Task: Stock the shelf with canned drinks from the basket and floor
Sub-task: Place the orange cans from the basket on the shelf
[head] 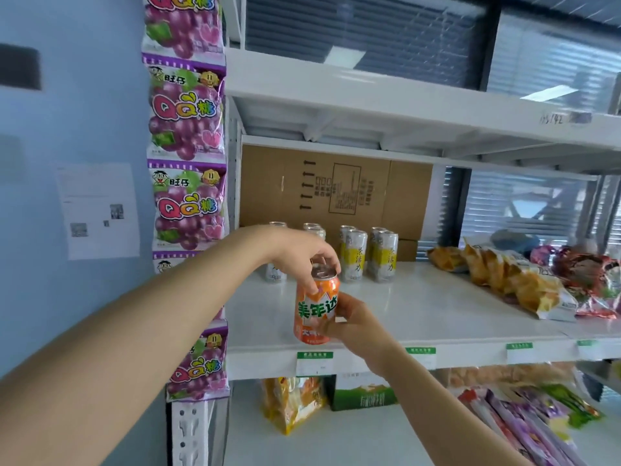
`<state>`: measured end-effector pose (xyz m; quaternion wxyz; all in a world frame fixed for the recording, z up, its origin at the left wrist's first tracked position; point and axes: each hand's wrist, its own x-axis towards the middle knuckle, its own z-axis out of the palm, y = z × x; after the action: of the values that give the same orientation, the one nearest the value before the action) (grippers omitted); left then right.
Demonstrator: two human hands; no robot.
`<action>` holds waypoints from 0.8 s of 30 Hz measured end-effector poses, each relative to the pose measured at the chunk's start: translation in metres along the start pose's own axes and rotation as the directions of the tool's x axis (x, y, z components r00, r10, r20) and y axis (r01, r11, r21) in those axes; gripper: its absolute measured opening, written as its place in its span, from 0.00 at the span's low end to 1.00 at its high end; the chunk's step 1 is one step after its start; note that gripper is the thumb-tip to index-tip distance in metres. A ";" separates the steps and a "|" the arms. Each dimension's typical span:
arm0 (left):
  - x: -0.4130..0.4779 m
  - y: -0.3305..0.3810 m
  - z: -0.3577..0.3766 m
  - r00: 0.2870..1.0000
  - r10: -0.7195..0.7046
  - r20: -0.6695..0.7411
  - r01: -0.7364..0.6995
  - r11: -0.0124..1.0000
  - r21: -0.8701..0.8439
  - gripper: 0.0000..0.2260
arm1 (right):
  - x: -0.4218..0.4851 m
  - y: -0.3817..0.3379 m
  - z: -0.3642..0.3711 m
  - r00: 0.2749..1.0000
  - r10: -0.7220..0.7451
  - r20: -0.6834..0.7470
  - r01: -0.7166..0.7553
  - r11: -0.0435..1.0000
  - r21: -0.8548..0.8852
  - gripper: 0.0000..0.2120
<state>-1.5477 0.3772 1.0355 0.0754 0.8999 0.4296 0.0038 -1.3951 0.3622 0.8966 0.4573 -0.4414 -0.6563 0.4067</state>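
Observation:
An orange soda can (314,306) with green characters stands upright at the front left of the white middle shelf (437,311). My left hand (297,255) grips the can's top rim from above. My right hand (353,322) holds the can's lower right side. Behind it, several slim silver-and-yellow cans (354,255) stand in rows near the shelf's back. My left forearm hides part of the leftmost cans.
A cardboard box (319,186) fills the shelf's back left. Snack bags (517,280) lie along the shelf's right side. Strips of purple candy packets (186,136) hang down the left post. More bags and a green carton (363,393) sit on the lower shelf.

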 end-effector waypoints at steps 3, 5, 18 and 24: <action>0.009 -0.013 0.003 0.999 -0.044 0.007 0.043 0.999 0.013 0.25 | 0.022 0.010 0.003 1.000 0.016 0.027 -0.015 0.999 -0.043 0.18; 0.015 -0.020 0.004 0.997 -0.077 0.008 0.077 0.997 0.026 0.26 | 0.035 0.016 0.004 0.997 0.042 0.067 -0.039 0.998 -0.052 0.19; 0.043 -0.033 0.011 0.951 -0.275 -0.143 0.305 0.913 0.272 0.13 | 0.081 0.036 0.018 0.993 -0.021 0.118 0.034 0.993 -0.110 0.18; 0.070 -0.058 0.004 0.880 -0.421 -0.222 0.469 0.847 0.252 0.19 | 0.125 0.042 0.033 0.994 0.023 0.109 -0.009 0.991 -0.134 0.20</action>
<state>-1.5483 0.4667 1.0190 -0.0966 0.7730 0.6270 -0.0075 -1.4421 0.4886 0.8790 0.3866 -0.4530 -0.7026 0.3895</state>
